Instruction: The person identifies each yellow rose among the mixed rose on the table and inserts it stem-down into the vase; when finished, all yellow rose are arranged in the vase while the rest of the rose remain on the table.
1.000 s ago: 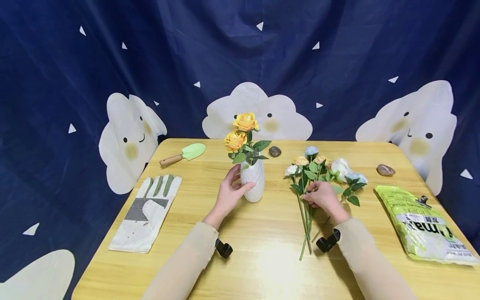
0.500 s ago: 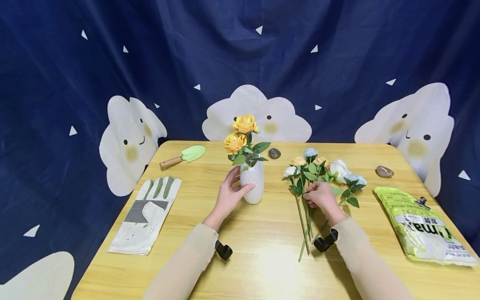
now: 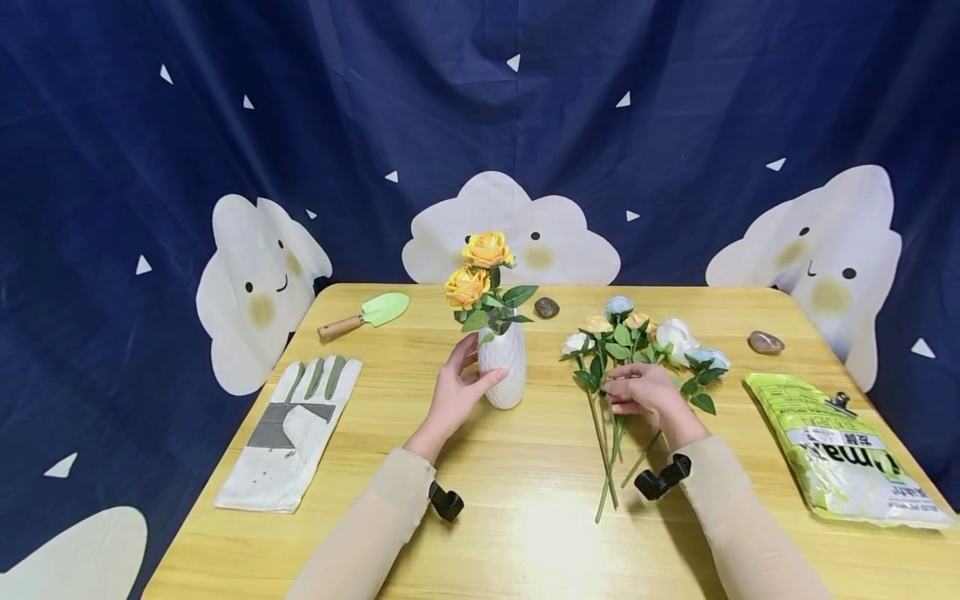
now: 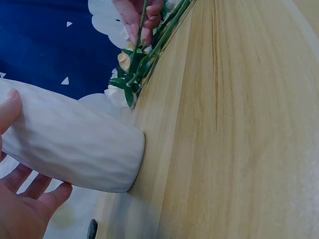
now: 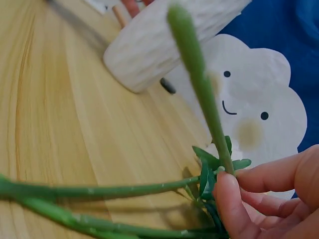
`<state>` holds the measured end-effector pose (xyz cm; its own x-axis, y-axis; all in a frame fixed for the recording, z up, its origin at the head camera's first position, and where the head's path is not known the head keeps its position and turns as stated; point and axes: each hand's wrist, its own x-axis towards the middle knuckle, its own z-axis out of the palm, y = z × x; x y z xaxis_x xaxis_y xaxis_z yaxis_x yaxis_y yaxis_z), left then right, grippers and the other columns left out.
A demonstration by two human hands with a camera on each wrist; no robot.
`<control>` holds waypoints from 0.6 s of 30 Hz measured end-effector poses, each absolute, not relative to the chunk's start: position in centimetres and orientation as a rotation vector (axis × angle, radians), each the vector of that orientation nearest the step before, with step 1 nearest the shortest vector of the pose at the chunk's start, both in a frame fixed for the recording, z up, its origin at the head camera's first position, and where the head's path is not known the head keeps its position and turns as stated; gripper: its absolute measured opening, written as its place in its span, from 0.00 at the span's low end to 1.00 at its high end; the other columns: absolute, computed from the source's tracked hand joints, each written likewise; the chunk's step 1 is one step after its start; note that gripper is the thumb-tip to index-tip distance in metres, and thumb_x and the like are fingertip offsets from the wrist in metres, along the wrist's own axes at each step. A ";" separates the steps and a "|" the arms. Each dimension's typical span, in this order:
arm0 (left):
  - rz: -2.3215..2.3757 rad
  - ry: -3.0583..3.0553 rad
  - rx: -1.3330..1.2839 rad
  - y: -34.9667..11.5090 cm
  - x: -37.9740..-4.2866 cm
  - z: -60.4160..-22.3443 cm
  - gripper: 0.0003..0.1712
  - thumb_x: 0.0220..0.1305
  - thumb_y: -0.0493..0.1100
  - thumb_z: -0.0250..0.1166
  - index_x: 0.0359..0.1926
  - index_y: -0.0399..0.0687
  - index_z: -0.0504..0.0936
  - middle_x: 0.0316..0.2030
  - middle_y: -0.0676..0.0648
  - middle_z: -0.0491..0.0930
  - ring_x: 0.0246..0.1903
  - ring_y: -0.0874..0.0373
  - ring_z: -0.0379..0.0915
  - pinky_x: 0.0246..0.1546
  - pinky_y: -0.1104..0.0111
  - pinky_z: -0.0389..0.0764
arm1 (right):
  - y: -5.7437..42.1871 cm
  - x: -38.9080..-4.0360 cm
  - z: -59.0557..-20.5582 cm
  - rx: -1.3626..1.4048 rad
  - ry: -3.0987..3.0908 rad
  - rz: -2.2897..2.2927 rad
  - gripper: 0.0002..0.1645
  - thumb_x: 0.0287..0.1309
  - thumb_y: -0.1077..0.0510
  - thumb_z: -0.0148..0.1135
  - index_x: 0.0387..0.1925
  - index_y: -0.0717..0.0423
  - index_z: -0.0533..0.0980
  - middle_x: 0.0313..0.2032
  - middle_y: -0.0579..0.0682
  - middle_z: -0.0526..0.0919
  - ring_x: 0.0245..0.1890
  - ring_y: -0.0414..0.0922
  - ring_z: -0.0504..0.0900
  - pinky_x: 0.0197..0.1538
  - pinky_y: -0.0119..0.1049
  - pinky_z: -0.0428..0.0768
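My left hand (image 3: 453, 398) holds a white textured vase (image 3: 510, 367) upright on the table, thumb on the near side and fingers behind it. Two yellow-orange roses (image 3: 487, 250) with green leaves stand in its mouth. To the right, my right hand (image 3: 651, 396) is over a loose bunch of artificial flowers lying on the table, with white blooms (image 3: 675, 337), pale blue blooms (image 3: 618, 306) and peach ones (image 3: 597, 324). In the right wrist view, thumb and index finger pinch a green flower stem (image 5: 204, 94), its cut end toward the camera. Which bloom it carries is hidden.
A work glove (image 3: 288, 433) and a green trowel with wooden handle (image 3: 386, 309) lie left. One dark stone (image 3: 547, 307) sits behind the vase, another stone (image 3: 766, 342) at far right. A green-and-white bag (image 3: 847, 458) with a black clip lies at the right edge.
My right hand has turned slightly at the wrist, its fingers shifting among the stems. The left hand stays on the vase. The head view has moved a little.
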<state>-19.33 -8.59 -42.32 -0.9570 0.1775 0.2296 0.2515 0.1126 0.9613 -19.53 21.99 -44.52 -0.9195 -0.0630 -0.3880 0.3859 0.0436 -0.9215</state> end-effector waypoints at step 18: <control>-2.006 -2.296 -0.448 -8.6 -19.4 -42.4 0.38 0.55 0.40 0.69 0.66 0.43 0.63 0.61 0.40 0.67 0.56 0.44 0.66 0.53 0.53 0.72 | 20.0 -19.1 -37.3 0.064 1.512 -2.542 0.21 0.58 0.73 0.55 0.51 0.61 0.62 0.33 0.50 0.82 0.30 0.44 0.81 0.35 0.37 0.82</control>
<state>-19.37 -8.55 -42.37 -0.9560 0.1770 0.2340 0.2557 0.1111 0.9604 -19.11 20.00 -37.28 -0.9824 -0.1345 -0.1296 0.1781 -0.4651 -0.8671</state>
